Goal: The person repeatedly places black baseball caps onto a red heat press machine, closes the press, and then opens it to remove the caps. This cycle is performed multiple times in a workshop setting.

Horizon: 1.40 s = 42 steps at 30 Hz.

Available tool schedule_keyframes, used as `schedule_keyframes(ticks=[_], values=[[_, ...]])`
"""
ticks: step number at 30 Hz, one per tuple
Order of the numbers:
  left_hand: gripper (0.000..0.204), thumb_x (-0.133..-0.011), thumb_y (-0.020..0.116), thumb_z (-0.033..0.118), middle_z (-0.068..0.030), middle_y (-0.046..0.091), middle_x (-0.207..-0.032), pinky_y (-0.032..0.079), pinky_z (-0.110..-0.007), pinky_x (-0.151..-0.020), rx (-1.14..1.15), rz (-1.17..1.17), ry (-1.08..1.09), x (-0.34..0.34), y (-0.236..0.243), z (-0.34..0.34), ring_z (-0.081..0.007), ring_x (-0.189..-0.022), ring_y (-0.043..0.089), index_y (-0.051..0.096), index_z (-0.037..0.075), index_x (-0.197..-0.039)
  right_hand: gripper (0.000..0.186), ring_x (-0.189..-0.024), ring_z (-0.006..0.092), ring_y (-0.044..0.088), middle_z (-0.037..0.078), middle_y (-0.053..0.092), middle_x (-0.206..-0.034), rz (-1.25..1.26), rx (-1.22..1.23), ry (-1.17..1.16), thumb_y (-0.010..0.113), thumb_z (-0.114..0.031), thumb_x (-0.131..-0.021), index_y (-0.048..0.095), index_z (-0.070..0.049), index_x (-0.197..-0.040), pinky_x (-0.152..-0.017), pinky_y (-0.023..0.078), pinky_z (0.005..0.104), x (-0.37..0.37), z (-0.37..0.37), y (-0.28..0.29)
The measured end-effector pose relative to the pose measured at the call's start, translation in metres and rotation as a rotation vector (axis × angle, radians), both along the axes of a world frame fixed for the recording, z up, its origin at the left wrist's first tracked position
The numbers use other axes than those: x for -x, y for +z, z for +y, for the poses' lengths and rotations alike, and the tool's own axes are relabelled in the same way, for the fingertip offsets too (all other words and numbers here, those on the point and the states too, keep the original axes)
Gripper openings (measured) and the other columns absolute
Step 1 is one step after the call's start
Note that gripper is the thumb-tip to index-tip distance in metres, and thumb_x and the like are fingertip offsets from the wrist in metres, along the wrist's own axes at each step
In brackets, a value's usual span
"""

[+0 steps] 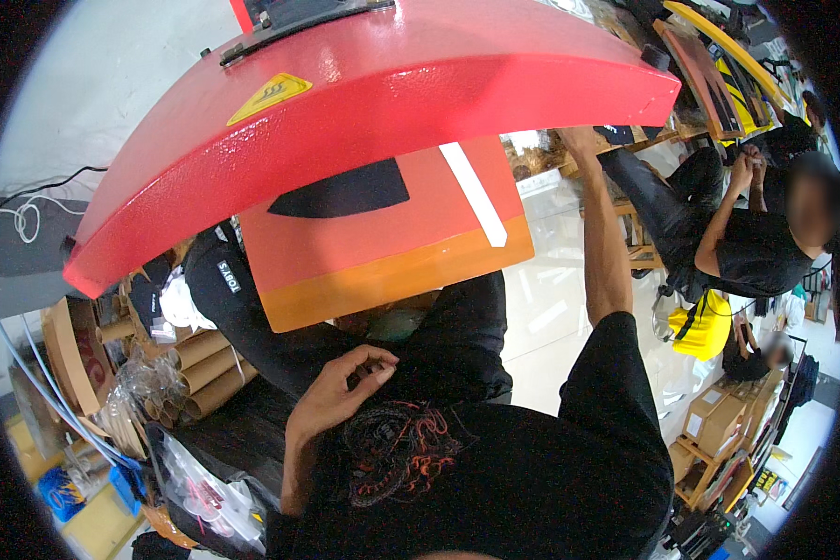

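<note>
In front of me the large red upper housing of a heat press [392, 103] hangs over its orange-red lower plate [392, 280]. On that plate lie a black cloth piece with a curved edge [345, 189] and a white strip [474, 194]; the housing hides part of both. My left hand [341, 387] hovers before my shirt, below the plate, its fingers curled toward the thumb and nothing visible in them. My right arm reaches forward past the plate's right side. My right hand [577, 140] is at the housing's lower edge, which hides its fingers.
Black caps [217, 273] sit left of the plate, above brown cardboard tubes [210, 373]. A plastic-wrapped bundle [210, 495] lies at lower left. To the right, a seated co-worker [761, 243] is near a yellow bag [703, 327]; cardboard boxes [714, 418] stand on a rack.
</note>
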State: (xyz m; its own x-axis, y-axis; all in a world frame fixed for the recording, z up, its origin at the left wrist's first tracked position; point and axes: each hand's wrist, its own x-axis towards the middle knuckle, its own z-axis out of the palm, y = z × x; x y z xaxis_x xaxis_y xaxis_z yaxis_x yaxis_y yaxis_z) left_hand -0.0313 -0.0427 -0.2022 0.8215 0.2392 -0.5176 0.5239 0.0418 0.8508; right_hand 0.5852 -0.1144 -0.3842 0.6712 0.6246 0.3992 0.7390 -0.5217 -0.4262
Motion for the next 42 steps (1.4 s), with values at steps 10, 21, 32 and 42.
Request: schedule_keyframes(ticks=[10, 21, 32, 42], values=[[0.027, -0.104, 0.064, 0.023, -0.0070, 0.071, -0.113, 0.051, -0.033, -0.090, -0.009, 0.016, 0.003, -0.003, -0.001, -0.004, -0.0149, -0.100, 0.063, 0.066, 0.004, -0.123, 0.049, -0.091, 0.0283, 0.072, 0.014, 0.074, -0.097, 0.269, 0.027, 0.194, 0.091, -0.020, -0.069, 0.071, -0.004, -0.111, -0.082, 0.055, 0.0411, -0.041, 0.003, -0.021], [0.023, -0.102, 0.065, 0.017, -0.0078, 0.071, -0.112, 0.054, -0.033, -0.080, -0.045, -0.033, -0.008, -0.009, -0.002, -0.008, -0.0158, -0.091, 0.066, 0.066, 0.004, -0.121, 0.036, -0.089, 0.0236, 0.072, 0.011, 0.073, -0.096, 0.250, -0.084, 0.155, 0.083, -0.019, -0.080, 0.072, -0.003, -0.110, -0.079, 0.057, 0.0384, -0.016, 0.004, 0.000], [0.018, -0.094, 0.063, 0.004, -0.0140, 0.067, -0.115, 0.050, -0.045, -0.092, -0.863, -0.383, 0.280, -0.033, 0.009, 0.052, -0.0362, -0.107, 0.063, 0.066, 0.003, -0.113, 0.043, -0.109, 0.0256, 0.067, 0.014, 0.068, -0.119, 0.696, -0.491, 0.150, 0.071, -0.032, -0.093, 0.067, -0.003, -0.124, -0.087, 0.057, 0.0408, 0.061, 0.013, 0.093], [0.024, -0.094, 0.060, 0.009, -0.0109, 0.069, -0.114, 0.045, -0.047, -0.100, -1.304, -0.330, 0.164, -0.106, -0.039, 0.124, -0.0307, -0.110, 0.064, 0.068, 0.006, -0.116, 0.009, -0.070, 0.0072, 0.057, 0.000, 0.071, -0.085, 1.037, 0.120, 0.496, 0.078, -0.012, -0.091, 0.077, -0.006, -0.097, -0.062, 0.045, 0.0241, 0.291, 0.116, 0.182]])
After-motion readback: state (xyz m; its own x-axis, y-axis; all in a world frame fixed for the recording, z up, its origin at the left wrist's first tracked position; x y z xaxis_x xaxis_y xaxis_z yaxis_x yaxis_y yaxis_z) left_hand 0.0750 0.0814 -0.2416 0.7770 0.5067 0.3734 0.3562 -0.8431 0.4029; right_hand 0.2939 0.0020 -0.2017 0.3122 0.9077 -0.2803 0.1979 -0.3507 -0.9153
